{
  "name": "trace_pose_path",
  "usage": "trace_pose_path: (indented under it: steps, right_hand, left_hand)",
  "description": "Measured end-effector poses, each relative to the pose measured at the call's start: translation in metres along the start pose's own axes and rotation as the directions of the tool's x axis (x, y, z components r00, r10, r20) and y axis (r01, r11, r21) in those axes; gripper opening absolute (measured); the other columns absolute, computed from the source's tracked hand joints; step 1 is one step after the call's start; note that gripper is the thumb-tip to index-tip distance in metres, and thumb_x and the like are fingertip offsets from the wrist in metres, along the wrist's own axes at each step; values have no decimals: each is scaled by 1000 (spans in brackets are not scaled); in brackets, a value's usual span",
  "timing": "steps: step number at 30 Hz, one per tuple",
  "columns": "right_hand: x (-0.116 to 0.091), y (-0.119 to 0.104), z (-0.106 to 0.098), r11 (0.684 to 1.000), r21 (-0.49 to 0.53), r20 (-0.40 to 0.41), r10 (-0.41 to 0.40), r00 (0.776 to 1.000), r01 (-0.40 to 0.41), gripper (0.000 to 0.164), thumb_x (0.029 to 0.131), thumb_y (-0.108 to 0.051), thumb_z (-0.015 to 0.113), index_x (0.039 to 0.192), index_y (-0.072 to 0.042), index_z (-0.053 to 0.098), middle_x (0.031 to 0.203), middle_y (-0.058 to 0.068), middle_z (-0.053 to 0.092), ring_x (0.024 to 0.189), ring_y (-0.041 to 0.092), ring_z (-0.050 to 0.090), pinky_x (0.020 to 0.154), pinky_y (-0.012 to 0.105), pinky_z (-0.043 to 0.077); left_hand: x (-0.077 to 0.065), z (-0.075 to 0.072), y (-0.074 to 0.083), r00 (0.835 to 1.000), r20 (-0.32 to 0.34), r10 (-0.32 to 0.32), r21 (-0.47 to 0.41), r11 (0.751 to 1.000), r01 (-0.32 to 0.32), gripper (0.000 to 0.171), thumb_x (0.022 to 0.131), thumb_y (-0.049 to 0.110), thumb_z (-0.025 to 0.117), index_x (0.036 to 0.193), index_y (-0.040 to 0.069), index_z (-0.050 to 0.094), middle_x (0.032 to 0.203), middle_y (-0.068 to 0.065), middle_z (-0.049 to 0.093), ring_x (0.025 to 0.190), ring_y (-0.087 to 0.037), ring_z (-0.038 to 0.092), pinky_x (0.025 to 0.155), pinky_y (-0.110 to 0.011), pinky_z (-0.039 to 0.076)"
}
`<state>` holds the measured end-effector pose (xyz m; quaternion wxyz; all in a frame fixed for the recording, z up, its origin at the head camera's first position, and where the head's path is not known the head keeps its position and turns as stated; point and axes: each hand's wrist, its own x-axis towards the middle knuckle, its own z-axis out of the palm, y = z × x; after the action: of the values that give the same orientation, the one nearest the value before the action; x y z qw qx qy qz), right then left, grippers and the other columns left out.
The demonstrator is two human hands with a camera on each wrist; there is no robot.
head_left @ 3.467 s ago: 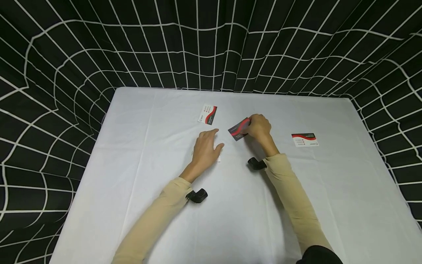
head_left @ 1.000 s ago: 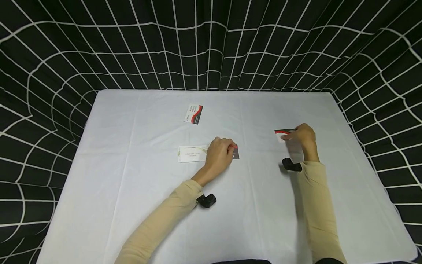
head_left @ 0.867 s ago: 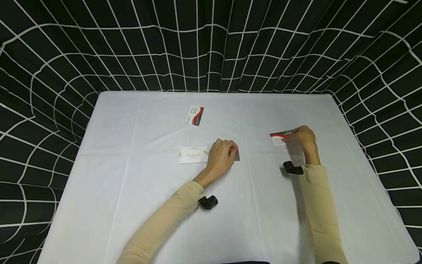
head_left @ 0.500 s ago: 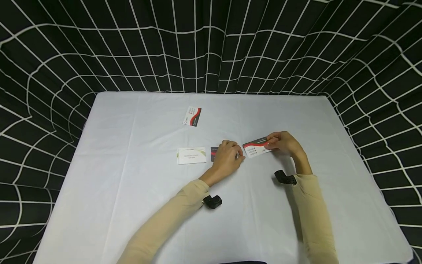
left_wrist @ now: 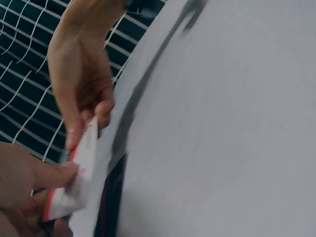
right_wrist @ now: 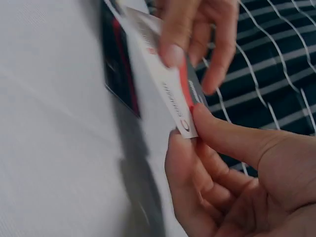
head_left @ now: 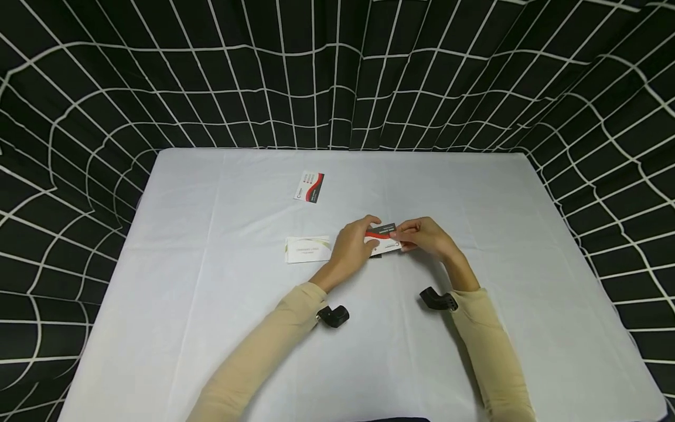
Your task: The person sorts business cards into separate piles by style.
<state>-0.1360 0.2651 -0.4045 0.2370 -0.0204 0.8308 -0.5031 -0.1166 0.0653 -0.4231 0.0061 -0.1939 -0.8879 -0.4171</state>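
Above the table's middle, a white, red and dark grey business card [head_left: 385, 243] is held between both hands. My right hand [head_left: 424, 235] pinches its right end between thumb and fingers. At the other end my left hand [head_left: 348, 249] grips it, the thumb [left_wrist: 61, 173] lying on its printed face and the fingers behind. Below it, a dark business card with a red stripe [right_wrist: 118, 64] lies on the cloth, mostly hidden in the head view. Left of the hands sits a small stack of white business cards [head_left: 307, 250] with a green-gold curve.
Farther back, another white, red and dark business card [head_left: 309, 187] lies slightly turned. A white cloth [head_left: 253, 351] covers the table. Black curtains with a white grid [head_left: 237, 76] surround its back and sides. A small black wrist camera [head_left: 437, 299] sits on each sleeve.
My right hand has taken the card from the table's right side and carried it left. My left hand, over the dark card before, has taken hold of the carried card's left end.
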Motion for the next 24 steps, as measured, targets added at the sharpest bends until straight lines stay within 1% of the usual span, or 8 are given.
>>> trace_pose_path:
  steps: [3,5,7,11,14,17,20,24]
  right_hand:
    - [2,-3,13,995,-85,-21,50,999,-52,32,82,-26,66,86,6,64,64,3,58,56,11,54,58,25,48]
    - [2,-5,19,985,-151,-43,83,996,-89,33,81,-30,67,79,3,66,59,3,56,52,11,49,52,23,42]
    - [2,-6,23,968,-226,-68,99,993,-112,33,79,-33,68,73,-1,67,56,1,54,50,11,44,48,23,35]
    - [2,-8,29,938,-327,-121,80,989,-116,32,76,-36,69,66,-5,67,51,-3,49,49,10,37,46,23,29]
    - [2,-7,33,923,-371,-135,58,989,-105,33,76,-35,69,64,-6,65,48,-5,43,47,10,35,45,23,27]
    - [1,-6,38,909,-400,-161,53,986,-114,32,76,-35,69,62,-7,63,48,-6,39,47,9,33,44,22,25]
    - [0,-6,42,901,-418,-189,44,981,-121,33,76,-36,69,60,-7,61,49,-6,37,48,9,32,44,23,22]
    - [0,-8,47,897,-427,-211,26,977,-117,34,76,-35,69,59,-8,59,49,-6,35,47,9,29,42,23,20]
  left_hand:
    - [0,-9,-6,999,-15,-50,91,995,52,33,76,16,72,108,13,62,96,-1,65,87,-15,59,71,-31,45]
    - [0,-13,-10,998,-12,-64,153,986,65,29,76,20,73,103,14,65,92,-1,64,84,-15,58,67,-30,45]
    - [-1,-15,-13,998,-5,-67,191,979,66,27,75,22,73,100,15,66,87,-1,63,80,-16,57,64,-30,44]
    - [-2,-15,-17,998,-1,-60,247,967,59,25,75,23,73,98,15,69,83,-1,60,78,-18,55,63,-31,43]
    - [-4,-13,-20,998,-10,-65,278,958,65,25,74,24,74,97,16,71,83,-2,59,79,-18,54,64,-31,43]
    - [-5,-10,-21,997,-29,-67,306,949,73,26,72,25,75,96,16,72,83,-2,57,79,-18,51,64,-30,42]
    - [-5,-7,-22,998,-51,-47,376,924,63,25,70,27,76,92,16,71,83,-4,53,81,-19,45,69,-30,39]
    - [-5,-5,-22,999,-51,6,485,874,19,20,70,27,76,86,16,69,81,-4,51,81,-20,40,74,-30,36]
